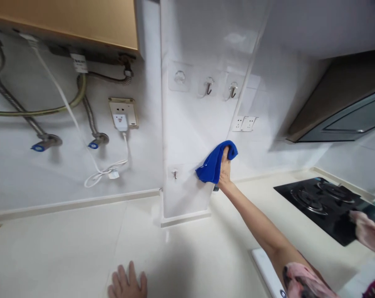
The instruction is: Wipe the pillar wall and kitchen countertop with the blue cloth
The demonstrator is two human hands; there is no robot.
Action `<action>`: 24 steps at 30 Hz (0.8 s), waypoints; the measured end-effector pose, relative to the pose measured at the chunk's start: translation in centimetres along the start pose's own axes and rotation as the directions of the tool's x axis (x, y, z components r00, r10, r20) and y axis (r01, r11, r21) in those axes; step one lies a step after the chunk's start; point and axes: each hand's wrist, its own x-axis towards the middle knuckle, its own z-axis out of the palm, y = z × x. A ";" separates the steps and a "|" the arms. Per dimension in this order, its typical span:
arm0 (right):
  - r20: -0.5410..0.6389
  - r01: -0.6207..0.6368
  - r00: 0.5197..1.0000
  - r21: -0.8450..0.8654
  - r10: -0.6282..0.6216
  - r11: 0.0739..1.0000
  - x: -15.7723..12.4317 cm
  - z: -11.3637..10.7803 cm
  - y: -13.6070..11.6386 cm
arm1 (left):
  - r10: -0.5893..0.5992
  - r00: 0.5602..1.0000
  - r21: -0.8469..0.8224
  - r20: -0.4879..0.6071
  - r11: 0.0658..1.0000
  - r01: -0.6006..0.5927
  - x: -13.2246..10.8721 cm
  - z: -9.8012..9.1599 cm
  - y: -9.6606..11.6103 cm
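My right hand (225, 169) is wrapped round a blue cloth (211, 166). It presses the cloth against the right part of the white tiled pillar (187, 140), with the arm stretched far out. Part of the cloth folds over the fingers and hides them. A small hook (175, 173) is stuck on the pillar to the left of the cloth. At the bottom of the view, my left hand (128, 283) lies on the pale countertop (75, 248) with its fingers spread, holding nothing.
Clear stick-on hooks (208, 87) and wall sockets (245, 123) are above the cloth. On the left, a water heater (63, 25) has hoses and a plugged-in cable (97, 176). A black gas hob (318, 198) is right, below a range hood (339, 95). Pink fabric (369, 234) blurs at the right edge.
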 end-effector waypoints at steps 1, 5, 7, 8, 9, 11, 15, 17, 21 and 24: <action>-0.031 -0.003 1.000 -0.025 0.002 1.000 1.1 -0.1 -0.6 | 0.009 1.000 -0.001 0.001 1.000 -0.009 -0.1 -0.2 0.0; -0.086 -0.040 0.996 -0.092 0.032 0.995 6.1 0.3 -4.4 | 0.012 1.000 -0.006 -0.003 1.000 -0.012 -0.3 -1.1 0.2; -0.047 0.014 0.999 -0.099 -0.019 0.995 7.9 0.6 -6.8 | -0.020 1.000 -0.010 -0.007 1.000 0.020 -0.4 -1.3 0.4; -0.026 0.063 0.998 -0.093 -0.065 0.994 8.5 0.6 -8.0 | -0.029 1.000 -0.025 -0.010 0.999 0.028 -0.4 -1.4 0.4; -0.010 0.117 0.993 -0.084 -0.118 0.990 9.0 0.7 -9.0 | -0.034 0.999 -0.047 -0.015 0.998 0.033 -0.4 -1.4 0.5; 0.002 0.212 0.977 -0.064 -0.212 0.975 9.3 0.5 -10.6 | -0.036 0.999 -0.095 -0.026 0.995 0.033 -0.4 -1.4 0.6; 0.033 0.317 0.948 -0.035 -0.316 0.948 8.3 -0.3 -11.1 | -0.025 1.000 -0.112 -0.018 0.993 0.023 -0.5 -1.6 0.5; 0.078 0.348 0.935 -0.015 -0.346 0.937 6.8 -0.5 -10.6 | -0.020 1.000 -0.095 -0.014 0.995 0.018 -0.5 -1.7 0.4; 0.167 0.362 0.919 0.009 -0.358 0.932 2.2 0.4 -9.4 | -0.021 1.000 -0.104 -0.011 0.994 0.020 -0.4 -1.9 0.3; 0.229 0.331 0.918 0.007 -0.324 0.943 -2.1 1.9 -8.9 | -0.031 0.999 -0.129 -0.017 0.991 0.029 -0.3 -1.7 0.2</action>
